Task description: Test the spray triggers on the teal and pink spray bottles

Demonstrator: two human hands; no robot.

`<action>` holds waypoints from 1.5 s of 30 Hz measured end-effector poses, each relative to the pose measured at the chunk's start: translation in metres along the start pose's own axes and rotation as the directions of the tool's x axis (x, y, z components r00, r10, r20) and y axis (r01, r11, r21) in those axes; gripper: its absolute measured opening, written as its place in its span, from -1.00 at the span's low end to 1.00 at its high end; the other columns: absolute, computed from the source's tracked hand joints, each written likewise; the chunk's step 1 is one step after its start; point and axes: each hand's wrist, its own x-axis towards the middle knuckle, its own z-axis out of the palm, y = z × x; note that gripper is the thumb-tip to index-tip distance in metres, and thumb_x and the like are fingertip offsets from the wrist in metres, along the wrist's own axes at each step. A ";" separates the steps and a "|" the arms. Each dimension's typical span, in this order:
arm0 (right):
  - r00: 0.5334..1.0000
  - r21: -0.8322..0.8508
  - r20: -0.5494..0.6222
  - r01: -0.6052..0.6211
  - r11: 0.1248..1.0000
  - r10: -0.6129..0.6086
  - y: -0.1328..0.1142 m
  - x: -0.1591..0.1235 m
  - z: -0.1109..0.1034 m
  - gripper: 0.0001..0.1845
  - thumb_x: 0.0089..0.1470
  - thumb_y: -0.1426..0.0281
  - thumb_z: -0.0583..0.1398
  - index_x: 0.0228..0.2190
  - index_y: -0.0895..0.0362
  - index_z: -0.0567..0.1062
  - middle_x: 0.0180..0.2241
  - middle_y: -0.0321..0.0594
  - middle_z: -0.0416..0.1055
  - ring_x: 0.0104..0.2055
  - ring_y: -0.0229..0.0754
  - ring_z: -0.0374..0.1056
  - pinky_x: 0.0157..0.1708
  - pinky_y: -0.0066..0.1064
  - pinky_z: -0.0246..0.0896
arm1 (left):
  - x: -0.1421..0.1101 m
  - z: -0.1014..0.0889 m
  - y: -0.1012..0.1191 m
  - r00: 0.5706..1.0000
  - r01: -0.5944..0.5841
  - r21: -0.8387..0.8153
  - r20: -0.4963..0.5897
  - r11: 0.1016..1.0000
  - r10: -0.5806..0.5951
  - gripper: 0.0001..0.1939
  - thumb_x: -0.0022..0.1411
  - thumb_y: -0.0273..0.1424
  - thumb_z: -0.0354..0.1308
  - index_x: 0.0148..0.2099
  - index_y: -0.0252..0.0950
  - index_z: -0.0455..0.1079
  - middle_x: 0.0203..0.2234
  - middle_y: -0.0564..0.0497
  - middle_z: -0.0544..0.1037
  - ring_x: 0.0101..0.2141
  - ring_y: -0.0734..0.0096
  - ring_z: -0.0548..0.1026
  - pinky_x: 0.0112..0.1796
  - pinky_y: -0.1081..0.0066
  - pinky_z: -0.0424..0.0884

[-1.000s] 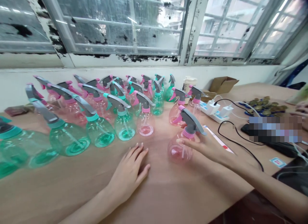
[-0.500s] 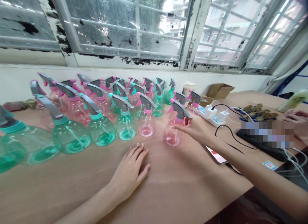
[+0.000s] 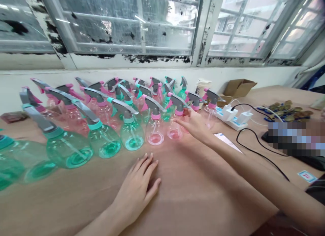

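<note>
My right hand (image 3: 194, 126) is curled around the right side of a pink spray bottle (image 3: 174, 130) with a grey trigger head. The bottle stands upright on the table, and some of my fingers are hidden behind it. Just left of it stands another pink spray bottle (image 3: 155, 133), followed by a green spray bottle (image 3: 132, 136) in the front row. My left hand (image 3: 138, 185) lies flat on the table in front of these bottles, fingers spread and holding nothing.
More green and pink spray bottles crowd the left and back by the wall. To the right are a power strip (image 3: 235, 122) with chargers, a phone (image 3: 227, 142), black cables, an open cardboard box (image 3: 240, 89) and a pile of gold-coloured pieces (image 3: 288, 111).
My right hand has moved the pink spray bottle left and back, close to the neighbouring pink one. My left hand stays flat on the table. The view has shifted slightly.
</note>
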 end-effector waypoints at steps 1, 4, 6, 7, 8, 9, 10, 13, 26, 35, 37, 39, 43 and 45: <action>1.000 0.002 -0.008 0.003 1.000 -0.003 -0.001 0.001 0.003 -0.37 0.02 -0.03 0.23 -0.10 0.24 0.46 -0.15 0.10 0.52 -0.09 0.14 0.45 -0.12 -0.12 0.30 | 0.000 0.000 0.000 1.000 -0.001 -0.002 0.001 1.000 0.001 -0.56 0.41 -0.22 -0.02 0.23 -0.30 0.29 0.24 -0.19 0.30 0.23 0.01 0.25 0.15 -0.02 0.25; 1.000 0.013 -0.027 0.011 1.000 -0.011 -0.004 0.004 0.011 -0.36 0.02 0.00 0.24 -0.03 0.23 0.45 -0.08 0.14 0.48 0.00 0.19 0.40 0.00 -0.02 0.24 | 0.000 0.000 0.000 1.000 0.000 -0.002 0.005 1.000 0.000 -0.56 0.41 -0.22 -0.03 0.23 -0.29 0.29 0.24 -0.18 0.30 0.24 0.02 0.24 0.16 0.00 0.25; 0.999 0.027 -0.031 0.007 1.000 -0.006 -0.006 0.001 0.012 -0.35 0.01 0.02 0.26 0.00 0.21 0.43 -0.01 0.16 0.45 0.06 0.20 0.36 0.05 0.02 0.20 | 0.001 0.000 0.000 1.000 0.002 -0.002 0.005 1.000 -0.002 -0.56 0.41 -0.21 -0.04 0.23 -0.29 0.29 0.24 -0.18 0.30 0.24 0.02 0.24 0.16 -0.01 0.25; 1.000 0.033 -0.030 0.002 0.999 -0.001 -0.007 -0.002 0.011 -0.34 0.00 0.03 0.27 0.02 0.21 0.42 0.02 0.16 0.43 0.08 0.20 0.35 0.06 0.02 0.20 | 0.001 -0.001 0.000 1.000 0.004 -0.003 0.004 1.000 -0.004 -0.56 0.41 -0.20 -0.04 0.23 -0.29 0.29 0.24 -0.18 0.30 0.23 0.02 0.24 0.16 -0.02 0.25; 1.000 0.046 -0.031 -0.006 0.999 0.008 -0.007 -0.006 0.007 -0.32 0.00 0.03 0.27 0.03 0.21 0.40 0.04 0.16 0.42 0.09 0.18 0.35 0.05 0.01 0.22 | 0.001 -0.001 0.000 1.000 0.005 -0.004 0.003 1.000 -0.005 -0.56 0.41 -0.20 -0.04 0.23 -0.29 0.29 0.24 -0.18 0.30 0.23 0.01 0.25 0.16 -0.02 0.25; 0.999 0.067 -0.034 -0.020 0.998 0.022 -0.007 -0.011 0.003 -0.32 0.01 0.04 0.27 0.04 0.22 0.39 0.05 0.16 0.42 0.08 0.16 0.36 0.03 -0.02 0.26 | 0.001 -0.001 0.000 1.000 0.006 -0.007 0.004 1.000 -0.006 -0.56 0.41 -0.20 -0.04 0.23 -0.29 0.29 0.24 -0.17 0.30 0.23 0.01 0.25 0.16 -0.02 0.25; 0.998 0.091 -0.039 -0.040 0.995 0.044 -0.007 -0.016 -0.004 -0.32 0.02 0.04 0.27 0.04 0.22 0.39 0.03 0.15 0.43 0.04 0.13 0.39 -0.02 -0.06 0.31 | 0.001 -0.001 0.000 1.000 0.005 -0.010 0.004 1.000 -0.005 -0.56 0.41 -0.20 -0.03 0.23 -0.28 0.29 0.24 -0.17 0.30 0.23 0.02 0.25 0.16 -0.02 0.25; 0.991 0.127 -0.059 -0.112 0.986 0.120 -0.003 -0.030 -0.028 -0.46 0.04 0.06 0.26 -0.09 0.20 0.46 -0.10 0.05 0.51 -0.16 0.02 0.47 -0.20 -0.17 0.39 | 0.001 -0.001 -0.001 1.000 -0.004 -0.006 -0.001 1.000 0.004 -0.56 0.41 -0.19 -0.04 0.22 -0.29 0.29 0.24 -0.17 0.31 0.23 0.02 0.25 0.15 -0.02 0.26; 0.970 -0.162 -0.034 -0.244 0.956 0.241 0.040 0.002 -0.031 -0.33 -0.03 0.00 0.26 0.00 0.19 0.45 0.01 0.09 0.47 0.07 0.24 0.36 0.02 0.00 0.20 | 0.001 -0.003 0.000 1.000 -0.003 0.028 -0.003 1.000 0.003 -0.55 0.42 -0.18 -0.04 0.22 -0.29 0.30 0.23 -0.15 0.33 0.22 0.03 0.28 0.14 0.02 0.28; 0.955 -0.322 0.010 -0.278 0.905 0.297 0.037 -0.014 -0.055 -0.34 -0.03 0.02 0.23 0.02 0.15 0.39 0.02 0.03 0.47 0.03 0.26 0.39 -0.12 -0.05 0.27 | 0.001 -0.001 -0.002 1.000 -0.015 0.009 -0.023 1.000 0.015 -0.55 0.41 -0.16 -0.02 0.22 -0.26 0.30 0.23 -0.13 0.34 0.22 0.03 0.28 0.16 0.02 0.26; 0.958 -0.346 0.034 -0.257 0.902 0.286 0.035 -0.019 -0.062 -0.36 -0.04 0.01 0.23 -0.01 0.14 0.41 0.01 0.02 0.47 0.02 0.26 0.39 -0.13 -0.06 0.27 | 0.002 -0.001 -0.002 1.000 -0.016 0.011 -0.024 1.000 0.016 -0.55 0.41 -0.17 -0.03 0.22 -0.26 0.29 0.23 -0.13 0.33 0.22 0.03 0.28 0.15 0.02 0.26; 0.958 -0.362 0.054 -0.245 0.899 0.283 0.031 -0.025 -0.067 -0.39 -0.04 0.01 0.24 -0.05 0.14 0.43 -0.03 0.01 0.49 -0.02 0.25 0.42 -0.16 -0.07 0.27 | 0.002 -0.001 -0.002 1.000 -0.013 0.015 -0.011 1.000 0.013 -0.55 0.41 -0.17 -0.03 0.22 -0.27 0.29 0.24 -0.14 0.32 0.22 0.02 0.28 0.15 0.02 0.27; 0.973 -0.309 0.159 -0.112 0.944 0.167 0.017 -0.048 -0.074 -0.45 0.00 0.03 0.24 -0.11 0.15 0.41 -0.13 -0.02 0.50 -0.14 0.12 0.45 -0.23 -0.17 0.28 | 0.001 -0.002 -0.001 1.000 -0.004 0.008 0.012 1.000 0.004 -0.54 0.41 -0.18 -0.04 0.22 -0.30 0.29 0.25 -0.17 0.30 0.22 0.00 0.26 0.14 -0.02 0.26; 0.976 -0.264 0.203 -0.028 0.964 0.084 0.004 -0.066 -0.074 -0.47 0.02 0.01 0.22 -0.12 0.14 0.37 -0.15 -0.03 0.48 -0.23 0.04 0.46 -0.32 -0.23 0.28 | 0.002 -0.002 -0.001 1.000 0.000 -0.011 0.018 1.000 0.000 -0.54 0.41 -0.18 -0.05 0.22 -0.32 0.29 0.25 -0.18 0.29 0.23 -0.02 0.24 0.14 -0.05 0.25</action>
